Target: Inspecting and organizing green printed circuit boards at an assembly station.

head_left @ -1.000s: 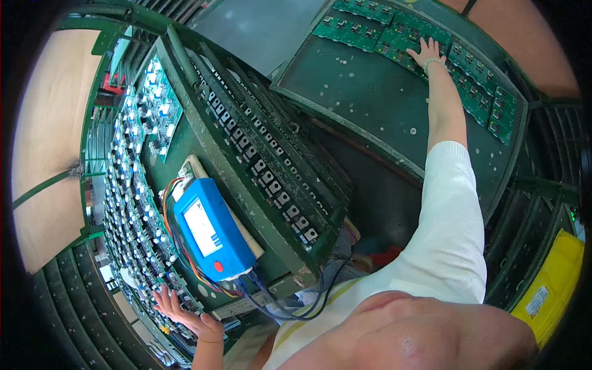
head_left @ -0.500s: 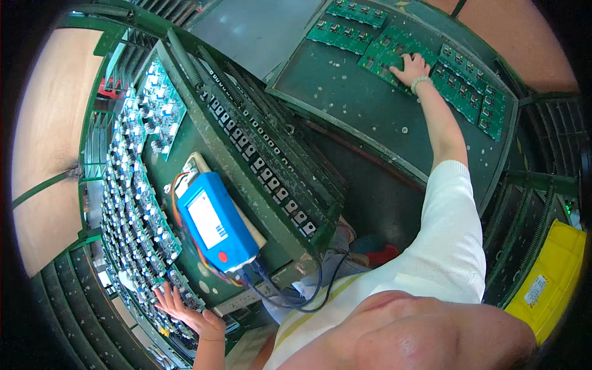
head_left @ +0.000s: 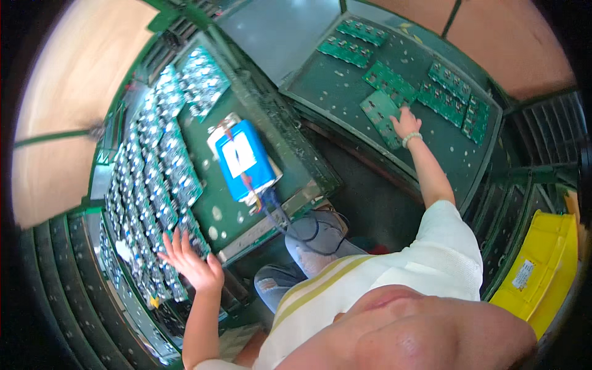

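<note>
A dark green workbench is filling the view, its edges bending with the lens, with a pale wall showing beyond it at the far left and a yellow bin sitting low at the right. The person's right hand is stretching far forward and pressing down on a green circuit board that is lying flat on the bench; the fingers are resting on the board's near right part, though whether they are gripping its edge or only lying on it I cannot tell. Just beyond those fingertips another green board is lying, and to their right more boards are lined up in a loose row, with 2 further boards well apart toward the far edge. The left hand is hovering open — fingers spread, palm forward, holding nothing — at the near end of a dense bank of small boards that are glinting silver and standing in rows. To the right of those spread fingers and farther off, a blue battery pack is lying on a green panel, with dark cables trailing from its near end toward the person's lap.
</note>
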`<state>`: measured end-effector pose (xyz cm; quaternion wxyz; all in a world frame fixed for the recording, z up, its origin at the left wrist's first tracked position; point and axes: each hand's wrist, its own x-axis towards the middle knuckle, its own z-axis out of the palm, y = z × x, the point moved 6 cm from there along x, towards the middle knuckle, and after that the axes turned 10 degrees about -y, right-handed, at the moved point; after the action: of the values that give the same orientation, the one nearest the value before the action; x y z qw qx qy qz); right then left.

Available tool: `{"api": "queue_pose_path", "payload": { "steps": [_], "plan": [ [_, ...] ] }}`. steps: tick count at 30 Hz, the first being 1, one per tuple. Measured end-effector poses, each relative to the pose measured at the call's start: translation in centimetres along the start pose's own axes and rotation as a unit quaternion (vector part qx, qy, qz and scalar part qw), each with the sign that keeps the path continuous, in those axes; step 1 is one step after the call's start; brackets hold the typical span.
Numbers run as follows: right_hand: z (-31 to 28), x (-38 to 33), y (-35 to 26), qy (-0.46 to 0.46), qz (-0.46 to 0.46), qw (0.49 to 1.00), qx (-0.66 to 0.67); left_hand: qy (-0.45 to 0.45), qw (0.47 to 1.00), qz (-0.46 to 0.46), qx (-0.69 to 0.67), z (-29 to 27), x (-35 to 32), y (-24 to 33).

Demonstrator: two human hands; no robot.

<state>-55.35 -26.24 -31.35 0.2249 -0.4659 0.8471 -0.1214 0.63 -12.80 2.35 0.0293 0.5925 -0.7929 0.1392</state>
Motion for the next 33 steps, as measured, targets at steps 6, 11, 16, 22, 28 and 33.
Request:
{"api": "queue_pose_path", "payload": {
  "steps": [6,11,16,22,28,33],
  "plan": [
    [1.2,-1.0,3.2,0.072,-0.078,0.980,0.169,0.048,0.999,-0.002,-0.004,-0.4,0.3,0.4],
    [-7.5,-9.4,-2.6,0.136,-0.112,0.970,0.169,0.081,0.995,-0.041,-0.029,-1.1,-1.1,0.6],
    [-14.3,-17.1,-6.6,0.126,-0.250,0.866,0.415,0.129,0.990,-0.030,-0.046,-1.6,-1.5,0.8],
    [-16.6,-32.8,-18.8,-0.176,-0.358,0.602,0.692,0.248,0.952,0.039,-0.177,-2.3,-3.0,1.3],
    [-10.1,-42.4,-27.4,-0.407,-0.340,0.556,0.640,0.038,0.396,0.022,-0.917,1.3,-7.2,9.1],
    [-8.0,-44.2,-30.0,-0.403,-0.419,0.695,0.423,-0.026,0.189,-0.087,-0.978,1.0,-10.3,7.4]
  ]
}}
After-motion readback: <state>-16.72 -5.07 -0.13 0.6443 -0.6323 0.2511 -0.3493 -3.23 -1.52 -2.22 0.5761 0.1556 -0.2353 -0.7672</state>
